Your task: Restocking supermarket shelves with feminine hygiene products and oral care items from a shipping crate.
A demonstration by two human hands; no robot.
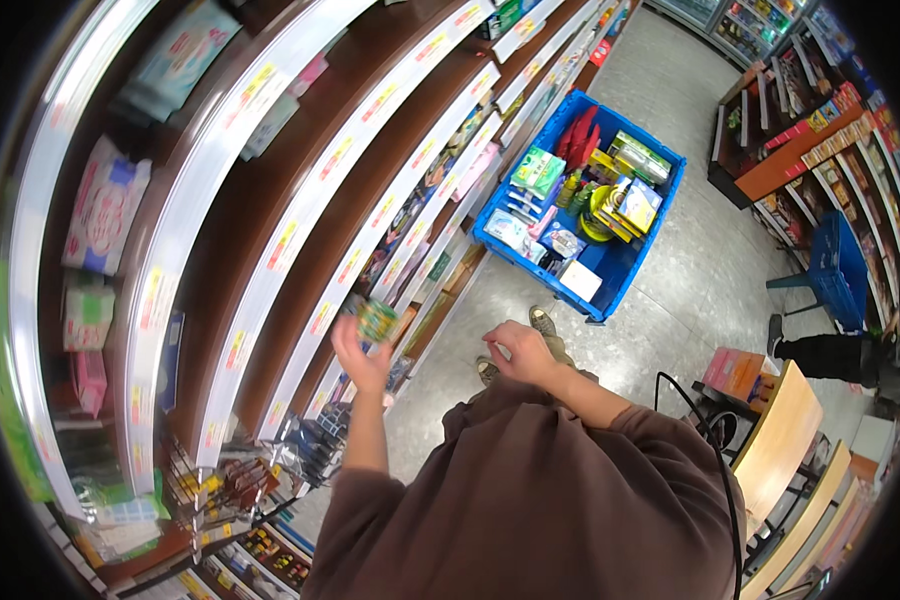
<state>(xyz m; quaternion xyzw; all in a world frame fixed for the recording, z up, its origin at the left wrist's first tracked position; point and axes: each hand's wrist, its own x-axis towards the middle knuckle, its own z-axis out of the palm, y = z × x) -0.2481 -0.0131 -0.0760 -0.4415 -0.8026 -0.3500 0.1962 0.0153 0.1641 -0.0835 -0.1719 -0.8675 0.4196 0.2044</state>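
Observation:
My left hand is raised beside the shelf fronts at the left, its fingers around a small green and yellow package, which is blurred. My right hand hangs in front of my body above the floor, fingers curled with thumb and forefinger close together; I cannot tell whether anything small is between them. Beyond it on the floor stands a blue plastic crate holding packets, boxes, bottles, a yellow-green round container and a red glove-like item.
Shop shelves with white price rails run along the left, with soft wipes packs on them. At the right are another shelf unit, a blue bin on a stool, a person's dark-clothed leg and a wooden counter.

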